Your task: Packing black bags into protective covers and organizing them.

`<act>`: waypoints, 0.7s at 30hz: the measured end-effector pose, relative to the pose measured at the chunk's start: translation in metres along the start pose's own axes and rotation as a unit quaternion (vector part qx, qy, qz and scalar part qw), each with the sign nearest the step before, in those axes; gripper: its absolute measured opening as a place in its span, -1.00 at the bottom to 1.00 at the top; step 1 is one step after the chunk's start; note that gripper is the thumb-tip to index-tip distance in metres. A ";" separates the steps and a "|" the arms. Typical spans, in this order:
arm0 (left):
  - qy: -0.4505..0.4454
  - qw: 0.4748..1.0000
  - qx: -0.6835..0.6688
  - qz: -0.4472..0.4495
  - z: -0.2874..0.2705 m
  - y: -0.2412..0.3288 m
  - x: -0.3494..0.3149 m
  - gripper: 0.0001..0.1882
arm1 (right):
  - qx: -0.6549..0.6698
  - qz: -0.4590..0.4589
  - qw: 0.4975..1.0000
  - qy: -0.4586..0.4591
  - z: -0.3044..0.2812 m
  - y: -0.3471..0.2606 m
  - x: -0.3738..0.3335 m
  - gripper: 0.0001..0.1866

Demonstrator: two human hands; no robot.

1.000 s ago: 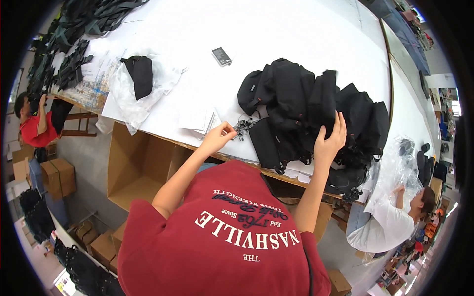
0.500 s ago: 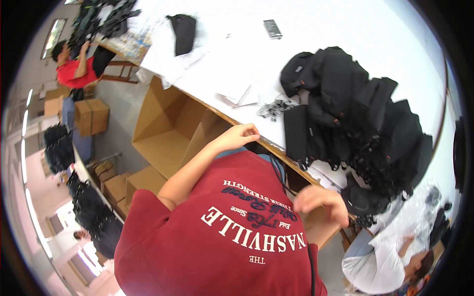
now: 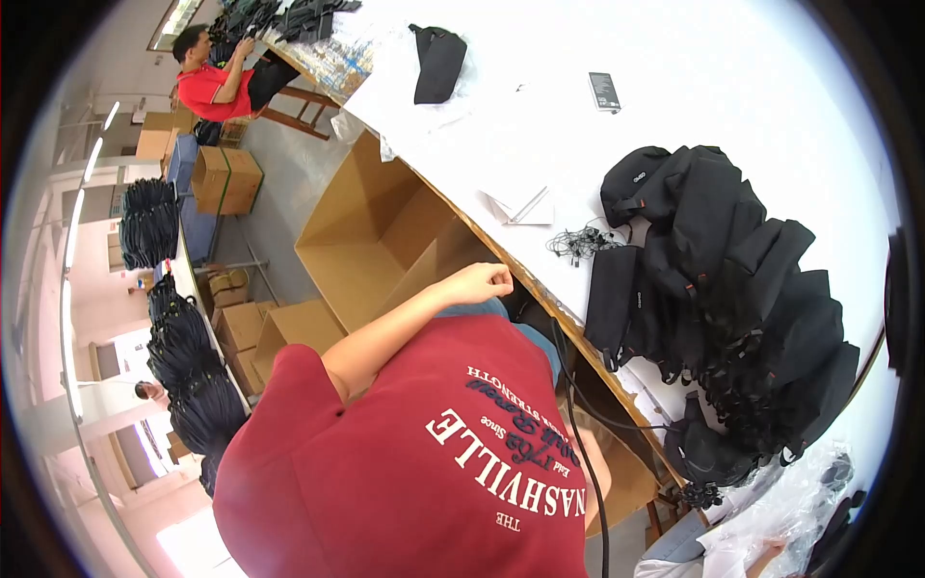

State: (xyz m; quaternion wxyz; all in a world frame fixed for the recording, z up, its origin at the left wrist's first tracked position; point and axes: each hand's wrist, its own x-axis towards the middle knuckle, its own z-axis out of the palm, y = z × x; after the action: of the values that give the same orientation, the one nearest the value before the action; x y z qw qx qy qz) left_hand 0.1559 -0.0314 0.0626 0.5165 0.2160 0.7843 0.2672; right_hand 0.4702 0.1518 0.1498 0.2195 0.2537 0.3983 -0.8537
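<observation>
My left hand (image 3: 482,282) is at the near edge of the white table (image 3: 549,125), fingers curled together, with no object showing in it. Of my right arm (image 3: 597,472), only a strip shows beside my maroon shirt; the hand itself is hidden. On the table ahead and to the right lies a heap of black bags (image 3: 718,226), with a flat black pouch (image 3: 613,299) at its near left side. A small tangle of thin black cords (image 3: 585,244) rests beside the heap. Folded white paper (image 3: 520,205) lies a little to its left.
Open cardboard boxes (image 3: 337,255) stand under the table's left edge. A black cable (image 3: 588,424) runs in front of my shirt. A person in red (image 3: 212,91) works at the far left. Clear plastic wrapping (image 3: 800,511) lies at the lower right, near another person's white clothing.
My right hand has dropped from the table edge out of sight. My left hand's fingers have curled in. The view has turned, shifting the table and bags within the picture.
</observation>
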 end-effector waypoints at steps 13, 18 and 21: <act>-0.057 0.994 0.023 0.087 -0.093 0.072 0.003 -0.74 | 0.040 -0.726 0.679 -0.099 0.071 -0.106 0.000 -0.07; -0.091 0.983 0.063 0.146 -0.096 0.070 -0.002 -0.71 | -0.128 -0.787 0.369 -0.477 0.055 -0.173 -0.041 -0.37; -0.143 0.976 0.085 0.143 -0.091 0.061 -0.007 -0.69 | -0.265 -0.748 0.286 -0.538 0.098 -0.223 -0.029 -0.69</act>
State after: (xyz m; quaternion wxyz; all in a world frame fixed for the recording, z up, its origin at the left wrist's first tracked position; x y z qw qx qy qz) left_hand 0.0783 -0.0069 0.1358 0.5597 0.4048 0.6831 0.2373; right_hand 0.3385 0.2100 0.3486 -0.2942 -0.7428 0.4112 -0.4389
